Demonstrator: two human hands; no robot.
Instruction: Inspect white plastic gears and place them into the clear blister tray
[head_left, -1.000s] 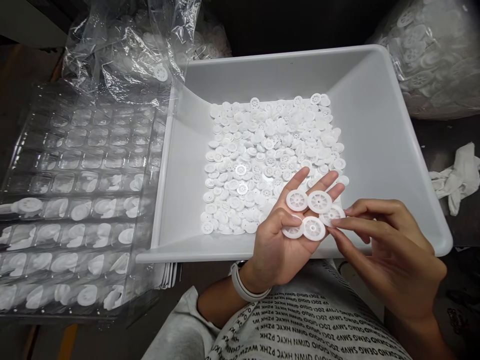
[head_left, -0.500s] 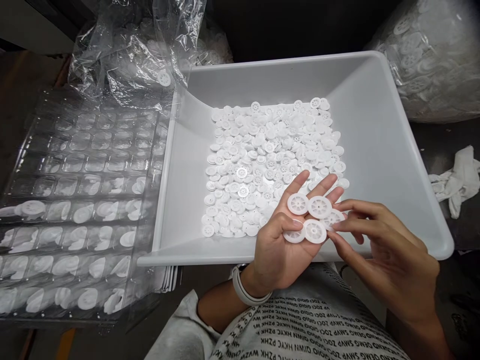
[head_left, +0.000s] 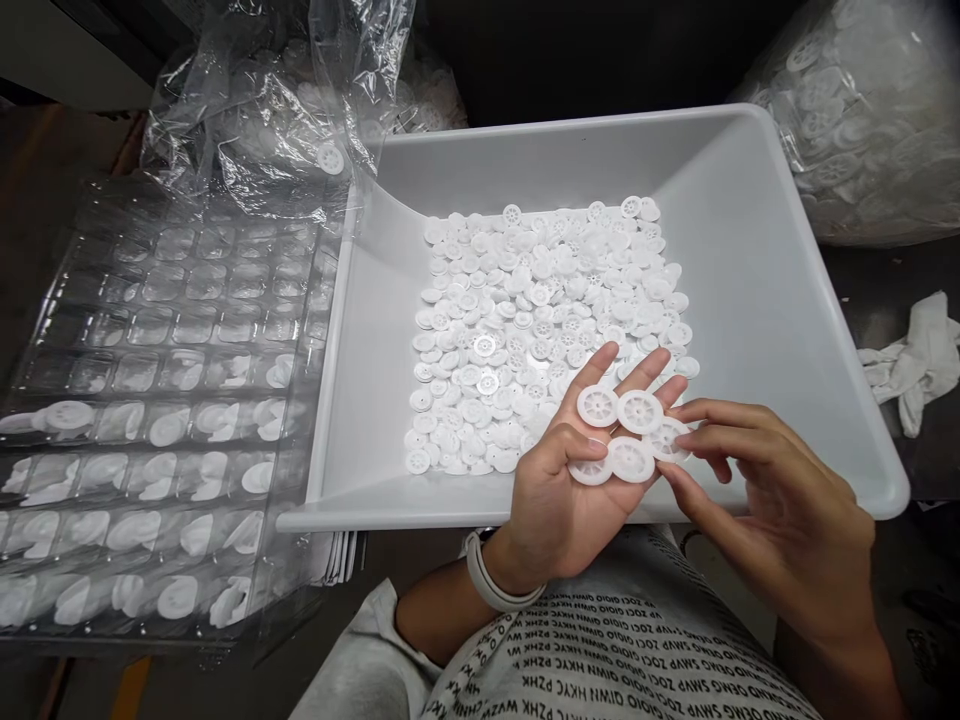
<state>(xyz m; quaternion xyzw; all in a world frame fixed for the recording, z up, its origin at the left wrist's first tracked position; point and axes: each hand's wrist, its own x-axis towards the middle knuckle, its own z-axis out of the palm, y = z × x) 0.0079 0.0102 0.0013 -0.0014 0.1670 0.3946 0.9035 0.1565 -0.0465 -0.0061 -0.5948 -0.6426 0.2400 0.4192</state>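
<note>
Palm up over the front of the bin, my left hand [head_left: 574, 505] carries several white plastic wheels [head_left: 632, 459], round and spoked, spread flat across the palm and fingers. Its thumb presses on the lower left one. From the right, my right hand [head_left: 772, 500] has its thumb and fingertips at the rim of the rightmost wheel [head_left: 666, 440], which overlaps its neighbours. Beneath and beyond the hands, a heap of similar white wheels [head_left: 525, 330] covers the floor of the grey plastic bin [head_left: 765, 300].
On the left lies a clear compartment tray [head_left: 169, 385], white pieces in its nearer rows. Behind it sits a crinkled clear bag [head_left: 262, 130]. Another bag of wheels [head_left: 870, 140] stands at the back right. A white cloth or glove [head_left: 919, 360] lies right of the bin.
The fingertips of my right hand have shifted slightly on the rightmost wheel. Otherwise the hands and wheels are nearly where they were.
</note>
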